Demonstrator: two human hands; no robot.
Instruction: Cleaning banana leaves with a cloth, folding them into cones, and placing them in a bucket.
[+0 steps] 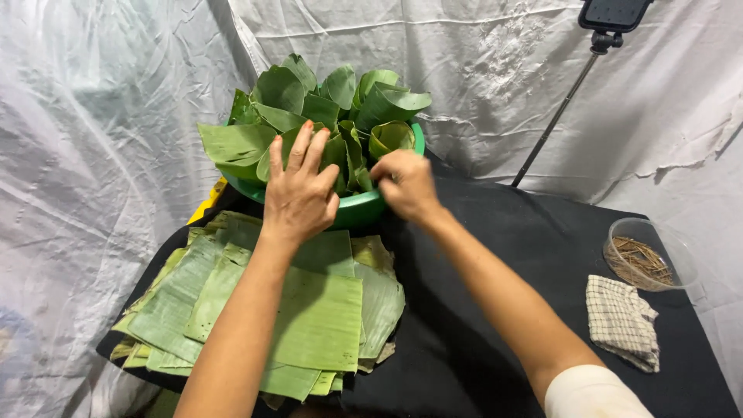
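— where were the hands when you looked?

— both were up at the green bowl (364, 209) at the far side of the black table (495, 310). the left hand (300, 193) lay on the folded leaf cones (325, 108) with its fingers spread flat, as if it steadied the heap. the right hand (406, 186) was curled, fingertips pressed together on the edge of one cone near the rim; i couldn't tell for sure whether it pinched that leaf or only touched it.

— and why was the bowl packed like that?

— i'd judge the cones stood on end, leaning against each other, so they kept their shape. i counted about a dozen, though some hid behind others.

— what lay nearer the person?

— a stack of flat leaf sheets (309, 317), cut roughly square and fanned out, just beside the bowl, likely kept within easy reach. too overlapped to count exactly; at least eight.

— anything else?

— one clear bowl of thin sticks (642, 259) on the right, well apart from the hands, one checked cloth (623, 321) touching it in front, and one phone stand (573, 89) against the white sheet (93, 155) behind.
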